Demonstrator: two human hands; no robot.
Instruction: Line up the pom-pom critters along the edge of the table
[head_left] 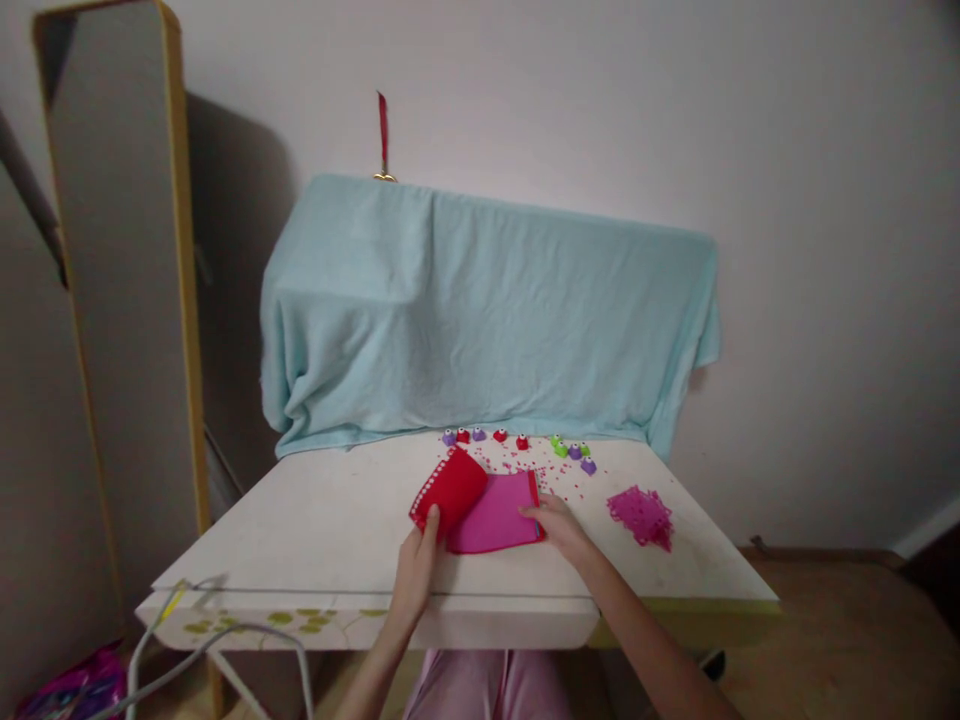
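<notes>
At a white table [315,540] set against the wall, a person works a sheet of red felt [450,492] over a sheet of pink felt [499,512], both lying near the front edge. The left hand [415,570] has its thumb up against the red sheet's curled end, fingers tucked beneath it — a light pinch, not a fist. The right hand [559,527] lies nearly flat, fingertips pressing the pink sheet's right edge to the tabletop. Both sheets look soft, thin and light, likely to flop or slide unless held by an edge or corner. A pile of pink scraps [641,515] lies to the right, and a row of small punches [517,442] — red, purple, green — stands behind, before a pale blue cloth [487,320] draped over something unseen.
</notes>
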